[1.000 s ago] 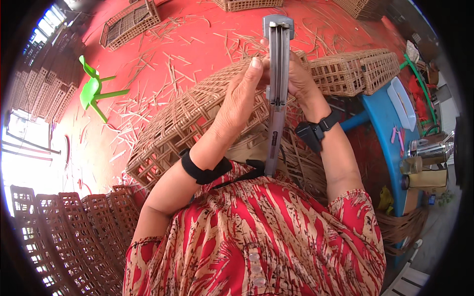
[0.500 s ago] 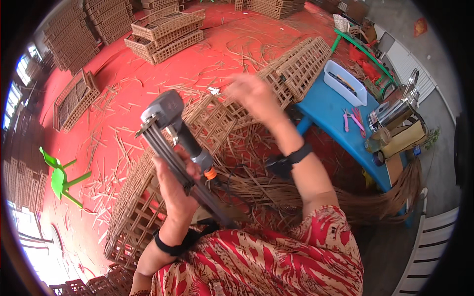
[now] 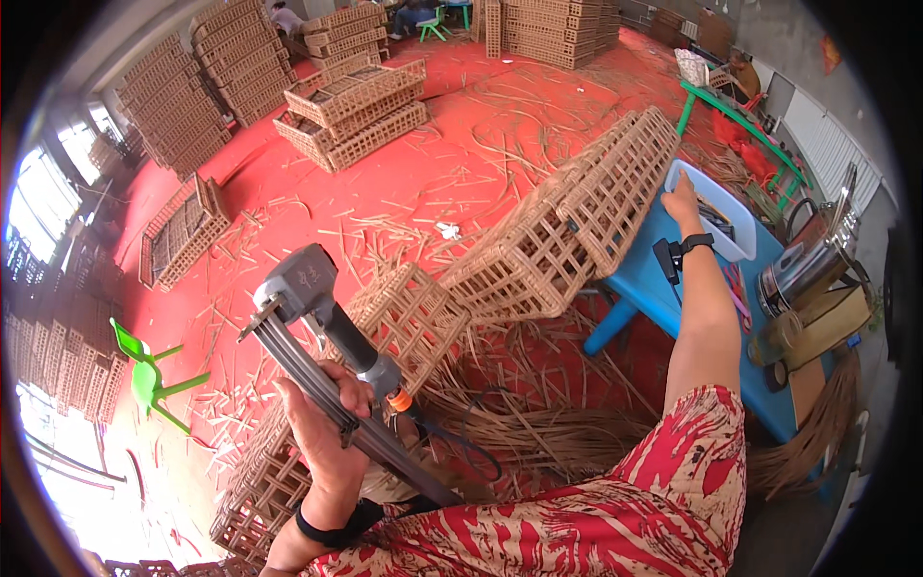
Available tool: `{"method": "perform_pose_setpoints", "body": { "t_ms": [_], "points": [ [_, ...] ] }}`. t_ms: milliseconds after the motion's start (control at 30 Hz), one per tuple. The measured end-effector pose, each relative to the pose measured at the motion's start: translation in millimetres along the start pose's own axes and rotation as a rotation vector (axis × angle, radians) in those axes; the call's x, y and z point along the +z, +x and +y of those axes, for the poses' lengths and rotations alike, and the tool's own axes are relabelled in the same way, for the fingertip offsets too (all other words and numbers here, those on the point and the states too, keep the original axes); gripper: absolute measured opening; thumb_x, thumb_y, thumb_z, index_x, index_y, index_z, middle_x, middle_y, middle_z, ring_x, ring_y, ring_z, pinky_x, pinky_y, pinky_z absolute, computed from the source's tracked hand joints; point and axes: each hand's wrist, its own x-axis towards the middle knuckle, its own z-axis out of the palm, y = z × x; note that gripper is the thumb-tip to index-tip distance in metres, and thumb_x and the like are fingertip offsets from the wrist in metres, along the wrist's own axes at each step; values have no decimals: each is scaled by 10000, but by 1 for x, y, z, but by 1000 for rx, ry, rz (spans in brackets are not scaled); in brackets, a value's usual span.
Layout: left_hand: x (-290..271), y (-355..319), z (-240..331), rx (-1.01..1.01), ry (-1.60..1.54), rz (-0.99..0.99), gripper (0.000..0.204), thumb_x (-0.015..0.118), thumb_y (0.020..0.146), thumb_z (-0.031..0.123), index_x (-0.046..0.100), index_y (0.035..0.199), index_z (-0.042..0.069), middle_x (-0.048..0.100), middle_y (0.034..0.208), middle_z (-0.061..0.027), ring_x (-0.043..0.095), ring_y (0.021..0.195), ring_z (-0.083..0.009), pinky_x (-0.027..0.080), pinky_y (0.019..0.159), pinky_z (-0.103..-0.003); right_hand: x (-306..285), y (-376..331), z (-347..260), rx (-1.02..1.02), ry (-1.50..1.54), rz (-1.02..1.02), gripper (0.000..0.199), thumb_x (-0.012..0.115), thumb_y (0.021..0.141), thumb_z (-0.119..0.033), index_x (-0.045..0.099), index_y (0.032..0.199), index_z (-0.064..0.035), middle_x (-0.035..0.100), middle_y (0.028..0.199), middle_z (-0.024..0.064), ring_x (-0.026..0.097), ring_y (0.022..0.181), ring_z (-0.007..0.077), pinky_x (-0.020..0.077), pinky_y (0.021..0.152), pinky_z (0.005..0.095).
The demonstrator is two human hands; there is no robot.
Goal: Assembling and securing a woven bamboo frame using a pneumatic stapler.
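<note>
My left hand (image 3: 327, 423) is wrapped round the long dark magazine of a pneumatic nail gun (image 3: 298, 279), held up in front of me. The gun's grip slants down to an orange fitting and a dark hose. Far to the right, my right hand (image 3: 681, 200) is at the near left end of a pale blue plastic tray (image 3: 738, 252) on the blue table (image 3: 639, 274). Its fingers reach over the tray's rim, and whether they grip anything is hidden. Dark slender items lie inside the tray. A woven basket (image 3: 260, 481) stands below my left hand.
More woven baskets (image 3: 577, 231) lean against the blue table, and others (image 3: 356, 111) are stacked across the red floor. A bundle of brown strips (image 3: 548, 433) lies near my lap. A metal canister (image 3: 803, 274) stands on the table. A green chair (image 3: 146, 380) is at left.
My right hand has swung right, from above the baskets to the tray. My left hand keeps hold of the nail gun, which sits slightly lower and farther left. The view has shifted.
</note>
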Motion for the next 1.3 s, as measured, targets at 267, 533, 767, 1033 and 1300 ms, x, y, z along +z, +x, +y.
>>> {"method": "perform_pose_setpoints", "body": {
  "t_ms": [267,533,767,1033,1300],
  "points": [
    [-1,8,-9,-49,43,31,607,345,979,609,551,935,39,493,605,-39,471,567,-175,421,673,-317,4,-60,-12,19,-428,113,369,678,814,-289,622,1084,-44,632,1134,154,562,1092,348,513,859,473],
    [-5,10,-10,-77,18,-5,590,333,991,589,546,938,42,489,613,-28,466,575,-166,414,676,-314,-50,-158,23,-256,-426,278,186,604,868,-201,668,857,-27,648,888,157,586,885,344,470,804,461],
    [-6,2,-10,-104,-14,8,578,327,1002,569,556,950,41,464,611,-25,447,582,-162,400,665,-314,-105,-216,50,-427,-8,101,201,614,850,-157,664,937,17,616,995,183,541,1035,373,444,894,445],
    [-6,-4,-3,-77,-32,-27,611,322,994,590,543,956,22,478,634,-33,465,595,-165,411,683,-304,-133,-165,-14,-165,-163,59,248,587,835,-250,710,859,-35,666,1045,188,614,1027,348,486,876,409],
    [-10,-7,4,-65,-66,20,686,333,957,659,556,988,11,458,631,-37,452,607,-183,393,636,-291,-39,-92,5,-106,-449,-248,231,625,784,-219,714,943,-77,691,982,185,659,948,357,513,830,461]
  ]
}}
